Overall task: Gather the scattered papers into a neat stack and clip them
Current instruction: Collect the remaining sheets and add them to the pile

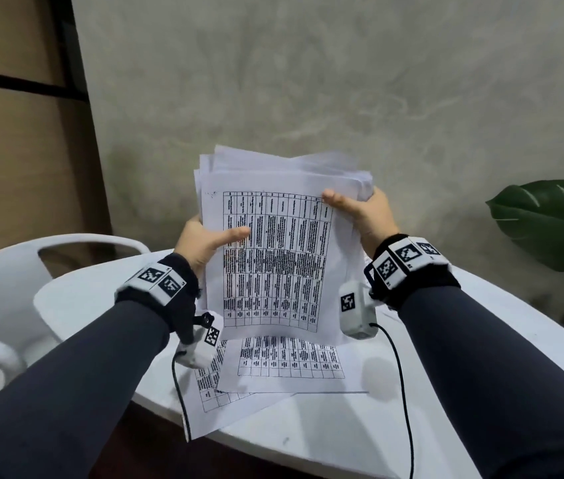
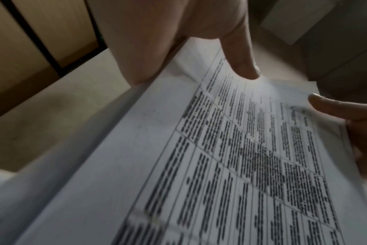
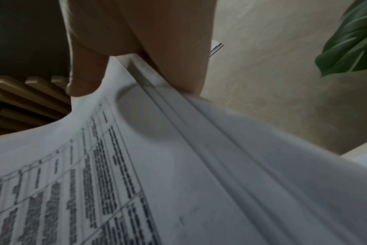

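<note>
I hold a stack of white papers (image 1: pixel 273 243) printed with black tables upright above the table, its top edges fanned unevenly. My left hand (image 1: pixel 204 242) grips its left edge, thumb on the front sheet and fingers behind. My right hand (image 1: pixel 360 209) grips the upper right edge the same way. The left wrist view shows the paper stack (image 2: pixel 220 165) under my left thumb (image 2: pixel 243 63). In the right wrist view the sheet edges (image 3: pixel 199 149) run out from under my right thumb (image 3: pixel 84 74). Two more printed sheets (image 1: pixel 273 371) lie overlapped and skewed on the white table (image 1: pixel 83 305). No clip is visible.
A white chair (image 1: pixel 7 271) stands at the table's left. A large green leaf (image 1: pixel 556 223) hangs at the right. A grey wall rises behind the table. Cables from the wrist cameras (image 1: pixel 401 392) dangle over the table's near part.
</note>
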`<action>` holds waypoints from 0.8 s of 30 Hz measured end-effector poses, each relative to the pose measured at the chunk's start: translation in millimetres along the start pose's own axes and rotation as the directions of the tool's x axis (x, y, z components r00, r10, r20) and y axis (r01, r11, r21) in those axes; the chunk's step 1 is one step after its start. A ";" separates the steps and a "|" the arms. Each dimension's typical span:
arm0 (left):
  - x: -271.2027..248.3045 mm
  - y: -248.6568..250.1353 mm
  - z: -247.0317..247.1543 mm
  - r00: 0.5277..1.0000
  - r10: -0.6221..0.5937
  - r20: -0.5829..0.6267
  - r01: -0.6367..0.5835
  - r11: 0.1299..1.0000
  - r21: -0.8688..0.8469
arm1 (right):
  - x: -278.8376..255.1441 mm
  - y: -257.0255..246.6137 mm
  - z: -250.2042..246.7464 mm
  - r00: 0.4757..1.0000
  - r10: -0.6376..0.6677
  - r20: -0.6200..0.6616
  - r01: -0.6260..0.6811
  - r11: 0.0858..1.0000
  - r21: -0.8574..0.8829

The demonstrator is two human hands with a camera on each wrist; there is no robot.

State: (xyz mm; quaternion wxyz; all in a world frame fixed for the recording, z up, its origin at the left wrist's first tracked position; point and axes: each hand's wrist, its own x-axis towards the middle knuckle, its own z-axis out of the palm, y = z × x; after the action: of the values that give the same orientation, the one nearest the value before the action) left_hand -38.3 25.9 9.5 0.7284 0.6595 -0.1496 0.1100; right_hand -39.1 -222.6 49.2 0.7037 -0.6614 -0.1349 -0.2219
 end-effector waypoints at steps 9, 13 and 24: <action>-13.6 -25.6 2.3 0.992 -0.127 -0.013 0.127 0.991 0.031 | -37.2 49.0 -4.9 0.972 0.235 -0.007 -0.232 0.954 -0.188; 18.8 -13.3 -40.1 0.970 -0.100 -0.220 0.126 0.986 0.109 | -30.7 42.4 -12.5 0.936 0.349 -0.045 -0.349 0.905 -0.244; -14.8 -68.8 -133.8 0.701 -0.613 -0.364 0.618 0.268 0.739 | -49.8 99.2 -20.7 0.640 0.760 -0.118 -0.233 0.046 -0.971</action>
State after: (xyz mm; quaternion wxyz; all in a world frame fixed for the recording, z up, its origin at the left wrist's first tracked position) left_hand -17.8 152.1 -71.1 0.3161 0.9215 0.1892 -0.1225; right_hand -35.6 -233.8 -63.1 0.1444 -0.9675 0.1193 0.1697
